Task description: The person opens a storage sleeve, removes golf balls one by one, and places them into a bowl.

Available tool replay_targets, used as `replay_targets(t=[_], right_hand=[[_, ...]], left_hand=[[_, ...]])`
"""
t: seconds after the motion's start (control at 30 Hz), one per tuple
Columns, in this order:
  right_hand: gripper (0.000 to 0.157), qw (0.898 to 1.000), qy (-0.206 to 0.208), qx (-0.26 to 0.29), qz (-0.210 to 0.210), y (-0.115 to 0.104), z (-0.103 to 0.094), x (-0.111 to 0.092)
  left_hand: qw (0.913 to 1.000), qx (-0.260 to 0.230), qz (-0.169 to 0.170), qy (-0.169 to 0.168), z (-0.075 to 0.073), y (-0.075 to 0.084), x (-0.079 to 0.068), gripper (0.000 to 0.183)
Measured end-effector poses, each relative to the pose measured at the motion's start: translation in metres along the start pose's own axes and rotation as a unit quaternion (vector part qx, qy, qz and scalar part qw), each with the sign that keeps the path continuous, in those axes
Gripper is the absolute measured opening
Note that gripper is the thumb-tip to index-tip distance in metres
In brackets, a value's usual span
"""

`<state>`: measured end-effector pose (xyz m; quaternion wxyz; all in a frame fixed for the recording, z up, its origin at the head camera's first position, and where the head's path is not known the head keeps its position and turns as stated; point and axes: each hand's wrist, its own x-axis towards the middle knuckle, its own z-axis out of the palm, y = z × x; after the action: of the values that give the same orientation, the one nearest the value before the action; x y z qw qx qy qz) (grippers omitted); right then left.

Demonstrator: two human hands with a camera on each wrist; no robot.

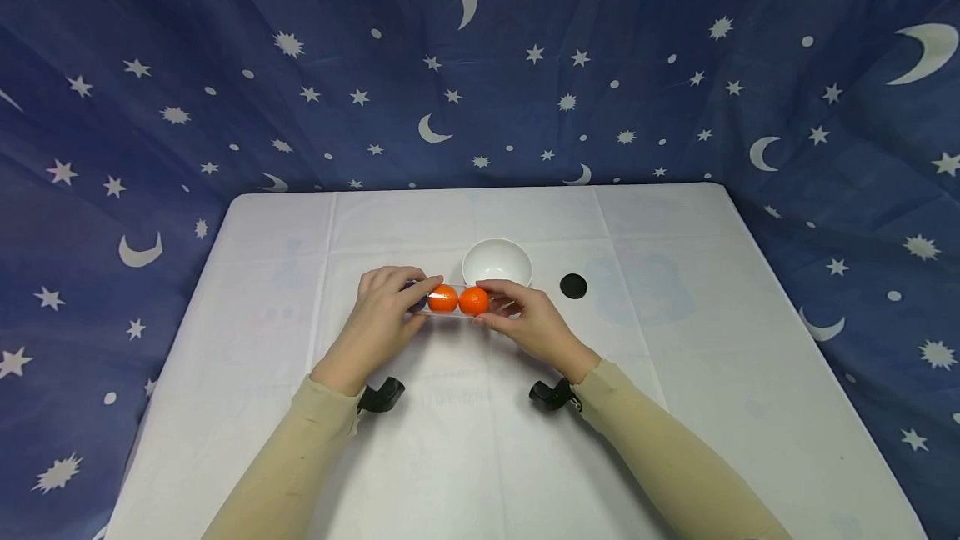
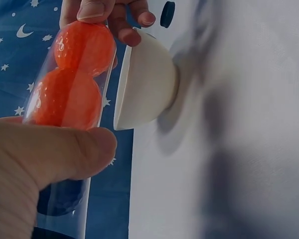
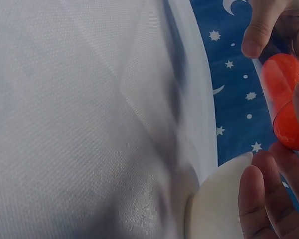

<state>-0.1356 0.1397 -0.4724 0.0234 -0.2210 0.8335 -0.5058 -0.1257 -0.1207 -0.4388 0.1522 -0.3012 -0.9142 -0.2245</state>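
Observation:
A clear tube (image 2: pixel 93 199) lies level above the table, with two orange golf balls (image 1: pixel 442 298) and a dark blue ball (image 2: pixel 62 198) in a row. My left hand (image 1: pixel 381 315) grips the tube around its left part, thumb across the near side. At the other end, my right hand (image 1: pixel 528 323) pinches the outermost orange golf ball (image 1: pixel 473 301) between thumb and fingers. That ball sticks out past the tube's rim in the right wrist view. Its other fingers (image 3: pixel 252 199) are spread beside the white bowl (image 1: pixel 497 261).
A round black lid (image 1: pixel 573 286) lies right of the bowl on the white-covered table (image 1: pixel 712 273). Behind the table hangs a blue cloth (image 1: pixel 510 23) with moons and stars. Black wrist mounts (image 1: pixel 382 395) stick out at both wrists.

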Motion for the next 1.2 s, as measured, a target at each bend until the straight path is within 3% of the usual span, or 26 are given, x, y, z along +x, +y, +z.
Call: replay_targets(t=[0.63,0.9,1.2], right_hand=[[0.046,1.0,0.01,-0.026,-0.013,-0.005,-0.002,-0.001],[0.044,1.0,0.025,-0.01,-0.015,-0.007,-0.014,-0.003],[0.045,0.997,0.057,-0.053,-0.011,-0.001,-0.03,0.006]], left_hand=[[0.9994,-0.026,-0.024,0.005,0.003,-0.002,-0.004,0.051],[0.9984,-0.044,-0.036,0.002,0.005,-0.007,-0.008,0.053],[0.998,-0.046,-0.045,-0.001,0.005,-0.008,-0.013,0.056]])
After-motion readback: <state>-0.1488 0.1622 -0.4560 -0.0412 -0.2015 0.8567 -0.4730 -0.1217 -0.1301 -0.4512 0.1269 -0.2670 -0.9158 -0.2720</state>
